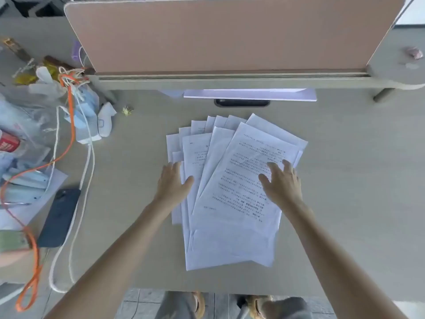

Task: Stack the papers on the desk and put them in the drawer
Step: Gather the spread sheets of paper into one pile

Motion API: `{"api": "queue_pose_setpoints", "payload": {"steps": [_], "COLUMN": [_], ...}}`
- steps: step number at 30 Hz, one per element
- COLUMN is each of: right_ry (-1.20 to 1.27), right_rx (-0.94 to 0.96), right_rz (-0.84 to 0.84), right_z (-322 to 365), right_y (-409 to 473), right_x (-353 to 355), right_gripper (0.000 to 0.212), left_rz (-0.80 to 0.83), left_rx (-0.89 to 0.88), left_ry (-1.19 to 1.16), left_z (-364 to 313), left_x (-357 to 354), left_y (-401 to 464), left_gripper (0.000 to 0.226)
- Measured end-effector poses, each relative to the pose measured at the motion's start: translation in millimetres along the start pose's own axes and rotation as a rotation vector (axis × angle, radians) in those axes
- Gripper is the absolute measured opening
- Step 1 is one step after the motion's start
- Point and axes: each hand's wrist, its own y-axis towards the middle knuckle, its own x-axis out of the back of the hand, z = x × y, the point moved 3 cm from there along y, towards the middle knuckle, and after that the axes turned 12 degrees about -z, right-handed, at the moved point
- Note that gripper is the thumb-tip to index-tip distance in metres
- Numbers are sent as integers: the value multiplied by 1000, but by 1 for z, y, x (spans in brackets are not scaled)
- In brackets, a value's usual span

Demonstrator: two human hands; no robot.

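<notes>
An office: pale desk (345, 180), pink partition screen (218, 33) at twelve o'clock, printed papers (230, 203) centre, cables (76, 125) at nine.

Printed lines cover the top sheets of the fanned papers (239, 180), too blurred to read; likewise the red packet (8, 143) at nine o'clock.

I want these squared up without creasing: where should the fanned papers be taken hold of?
By the long side edges, one hand from each side. The papers lie flat and fanned; left hand and right hand already flank them, so probably press inward.
</notes>
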Motion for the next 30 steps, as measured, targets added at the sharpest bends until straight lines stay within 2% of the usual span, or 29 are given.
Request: {"api": "queue_pose_setpoints", "payload": {"steps": [2,5,11,14,18,23,27,30], "right_ry": [-22,-69,-107,-92,-191,-200,-118,19], "right_rx": [-88,-123,-32,-49,-3,42,67,16], "right_rz": [-95,-135,-329,-404,-446,-423,-367,-331], "right_z": [-11,-28,-40,-44,-41,-31,-28,-37], "right_y": [4,12,12,9,2,-10,-23,-23], "right_x": [-12,-41,-84,-90,-96,-96,-93,-82], "right_gripper": [57,64,67,68,73,73,74,79], "left_rz": [-40,-106,-379,-452,-430,-397,-308,-298], "left_rx": [25,49,-152,-165,-160,-140,-76,-115], "left_ry": [-3,-21,161,245,253,-20,-240,-220], "left_z": [12,24,37,46,47,33,30,37], "left_x": [-14,-34,-62,-71,-75,-62,-51,-50], "left_y": [4,14,30,31,29,13,-1,0], "left_gripper": [73,76,66,65,77,65,58,67]}}
